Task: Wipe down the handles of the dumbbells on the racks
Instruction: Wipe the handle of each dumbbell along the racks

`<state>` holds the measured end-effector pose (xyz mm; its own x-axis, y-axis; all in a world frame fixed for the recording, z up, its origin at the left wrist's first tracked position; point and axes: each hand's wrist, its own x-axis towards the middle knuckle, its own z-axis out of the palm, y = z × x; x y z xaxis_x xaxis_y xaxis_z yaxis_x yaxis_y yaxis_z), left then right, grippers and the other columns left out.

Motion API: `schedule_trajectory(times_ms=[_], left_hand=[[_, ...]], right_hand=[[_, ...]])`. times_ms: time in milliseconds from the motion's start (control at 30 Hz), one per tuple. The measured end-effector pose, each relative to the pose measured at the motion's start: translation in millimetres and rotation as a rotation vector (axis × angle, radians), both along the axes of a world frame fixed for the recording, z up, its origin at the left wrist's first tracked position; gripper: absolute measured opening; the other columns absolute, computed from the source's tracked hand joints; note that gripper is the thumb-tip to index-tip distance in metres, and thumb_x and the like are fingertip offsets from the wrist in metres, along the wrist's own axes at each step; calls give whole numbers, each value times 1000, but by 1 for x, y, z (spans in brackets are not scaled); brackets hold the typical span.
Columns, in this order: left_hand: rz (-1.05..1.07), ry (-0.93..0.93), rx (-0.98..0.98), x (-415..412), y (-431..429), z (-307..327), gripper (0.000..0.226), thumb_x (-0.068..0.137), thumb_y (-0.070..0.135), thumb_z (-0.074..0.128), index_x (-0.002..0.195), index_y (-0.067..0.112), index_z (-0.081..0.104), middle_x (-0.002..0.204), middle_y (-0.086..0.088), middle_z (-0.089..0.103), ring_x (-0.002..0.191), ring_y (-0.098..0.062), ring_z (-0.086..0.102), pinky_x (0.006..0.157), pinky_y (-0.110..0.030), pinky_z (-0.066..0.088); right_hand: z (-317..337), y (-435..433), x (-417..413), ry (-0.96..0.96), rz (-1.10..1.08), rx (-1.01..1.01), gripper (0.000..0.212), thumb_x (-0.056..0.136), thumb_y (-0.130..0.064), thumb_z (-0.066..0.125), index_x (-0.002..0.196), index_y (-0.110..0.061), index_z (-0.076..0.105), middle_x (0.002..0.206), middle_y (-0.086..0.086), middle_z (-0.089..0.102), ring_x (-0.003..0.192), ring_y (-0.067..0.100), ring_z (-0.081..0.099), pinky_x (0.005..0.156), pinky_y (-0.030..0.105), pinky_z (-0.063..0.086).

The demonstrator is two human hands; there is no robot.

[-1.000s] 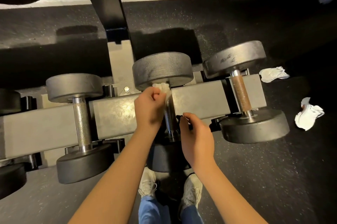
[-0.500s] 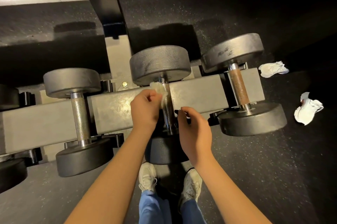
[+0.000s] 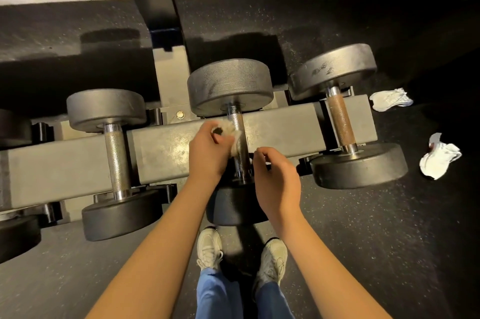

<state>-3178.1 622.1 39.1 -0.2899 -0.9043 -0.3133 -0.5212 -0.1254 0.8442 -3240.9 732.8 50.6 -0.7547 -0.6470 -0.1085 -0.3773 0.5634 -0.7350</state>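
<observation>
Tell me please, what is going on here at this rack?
A person stands over a low dumbbell rack. The left hand grips a crumpled wipe against the knurled handle of the middle dumbbell. The right hand hovers beside the handle's near end, fingers loosely curled, holding nothing. The dumbbell on the right has a rusty brown handle. Two crumpled white wipes lie on the floor beyond it.

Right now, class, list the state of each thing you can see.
Middle grey dumbbell's knurled steel handle: racked, wipe against it.
Crumpled white wipe: gripped by left hand.
Right hand: loosely curled, empty.
Rusty brown handle of right dumbbell: racked, untouched.
Two white wipes on floor: crumpled.
</observation>
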Motion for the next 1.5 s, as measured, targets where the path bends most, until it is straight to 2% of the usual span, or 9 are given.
schedule_trajectory(times_ms=[133,267,433,767,900,1067,1200,1333,1500], left_hand=[[-46,-27,-134,-4,1,1,9,90,17,61,90,11,67,63,-1,56,61,-20,51,59,-31,42],[-104,-107,-124,4,11,-6,14,88,14,63,83,3,68,60,3,53,59,-11,46,51,-12,31],[-25,-33,-136,-5,-1,-4,37,89,17,63,63,-8,53,59,-18,46,59,-18,37,52,-28,28],[-101,-21,-43,4,12,-2,37,88,17,68,63,-10,59,61,-13,46,58,-16,40,52,-9,33],[-46,-24,-88,-2,1,4,39,86,12,66,52,12,47,53,3,38,54,-10,32,49,-13,29],[-6,-22,-117,-12,-5,4,27,86,15,67,61,8,60,51,1,39,51,-4,36,54,-20,32],[-107,-85,-86,6,12,-4,37,87,17,67,60,-4,56,55,-8,44,55,-16,42,57,-26,37],[-218,-155,-17,22,15,-6,33,86,13,68,57,12,52,59,0,47,58,-12,43,52,-15,29],[-55,-114,-112,49,3,16,15,90,15,63,78,5,64,68,-6,60,65,-16,52,55,-19,38]], right_hand=[[-2,0,-1,13,10,-21,23,94,-17,48,77,-14,63,72,-3,62,65,17,56,62,39,48],[-4,0,-1,10,10,-6,24,94,-17,47,79,-12,64,74,-1,64,68,19,58,64,41,49],[-5,0,-1,8,-1,-5,23,94,-16,48,77,-12,64,73,-1,63,67,18,58,64,41,49],[1,1,0,43,47,-63,22,91,-21,47,82,-15,66,74,-3,65,65,16,57,61,35,49],[6,3,2,122,143,-37,37,91,-37,34,87,-19,65,78,-8,66,70,10,57,64,26,46],[6,6,4,149,139,-79,19,94,-21,50,90,-13,67,85,-1,69,79,15,61,72,30,50],[3,7,4,217,142,-111,14,92,-16,55,89,-12,67,82,2,69,76,19,62,67,37,54],[-1,5,5,233,145,-91,9,89,-12,61,93,-11,69,86,3,71,80,25,64,70,39,55],[6,-2,1,174,259,47,20,92,-12,56,110,-10,66,103,6,68,95,27,60,83,37,46]])
